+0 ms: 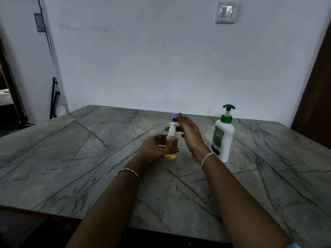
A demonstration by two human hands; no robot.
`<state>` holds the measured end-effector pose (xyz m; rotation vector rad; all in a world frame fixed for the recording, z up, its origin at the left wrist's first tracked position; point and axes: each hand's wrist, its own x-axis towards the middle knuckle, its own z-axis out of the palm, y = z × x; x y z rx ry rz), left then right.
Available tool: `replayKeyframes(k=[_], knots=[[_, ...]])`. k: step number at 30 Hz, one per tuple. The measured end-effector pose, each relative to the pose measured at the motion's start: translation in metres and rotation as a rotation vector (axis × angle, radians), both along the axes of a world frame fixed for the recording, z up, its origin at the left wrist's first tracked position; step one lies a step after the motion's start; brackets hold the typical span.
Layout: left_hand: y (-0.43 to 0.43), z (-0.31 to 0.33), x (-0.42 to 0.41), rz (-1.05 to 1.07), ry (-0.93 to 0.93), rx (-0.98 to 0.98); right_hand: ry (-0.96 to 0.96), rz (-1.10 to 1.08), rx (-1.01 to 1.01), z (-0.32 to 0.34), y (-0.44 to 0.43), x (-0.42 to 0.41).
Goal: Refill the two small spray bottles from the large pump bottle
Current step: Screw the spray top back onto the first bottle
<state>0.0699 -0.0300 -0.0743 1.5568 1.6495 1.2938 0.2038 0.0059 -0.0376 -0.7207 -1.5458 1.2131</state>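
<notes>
Judging from how things stand, we are somewhere in the middle of the job, or near its end, though we cannot be sure which. Just right of the frame's centre, our left hand (154,147) wraps around a small spray bottle (171,144) that stands upright on the table (89,158). It shows yellow liquid up to about its shoulder, and its white spray top is on, so this one looks filled and closed.

Directly behind it, higher in the frame, our right hand (188,129) reaches toward a second small bottle (174,116), of which we see only a blue top poking out above the fingers. Its body is hidden by the hand and the first bottle, so we cannot tell its level.

The large pump bottle (222,136), white with a green pump, stands upright to the right of centre, just beside our right wrist and touched by neither hand. Its pump is in place.

As for the grip: the left one is closed around the yellow bottle's body, thumb across the front and fingers at the back. The right one is loose, fingers spread and half curled, its fingertips at the blue top. Whether they pinch it or merely touch it, we cannot tell.
</notes>
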Motion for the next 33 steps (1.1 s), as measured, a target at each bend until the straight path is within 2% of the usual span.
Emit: replayKeyframes(k=[6, 12, 14, 19, 25, 30, 33], knots=[[-0.001, 0.000, -0.001, -0.003, 0.019, -0.010, -0.018, -0.247, 0.045, -0.006, 0.012, 0.001], [-0.002, 0.001, 0.000, -0.005, 0.011, 0.004, -0.049, 0.074, 0.076, -0.007, 0.010, 0.001], [-0.002, 0.000, 0.000, -0.008, 0.012, 0.000, -0.110, 0.087, 0.126, -0.008, 0.009, 0.002], [-0.002, 0.000, 0.001, 0.000, 0.022, 0.016, -0.259, -0.206, 0.317, -0.014, 0.013, -0.005], [-0.004, 0.002, 0.003, -0.007, 0.055, 0.021, -0.321, -0.373, 0.417, -0.020, 0.012, -0.015], [-0.005, 0.002, 0.003, -0.013, 0.030, 0.015, -0.269, -0.114, 0.303, -0.018, 0.012, -0.009], [-0.005, 0.002, 0.004, -0.009, 0.018, 0.014, -0.286, -0.030, 0.279, -0.016, 0.014, 0.001]])
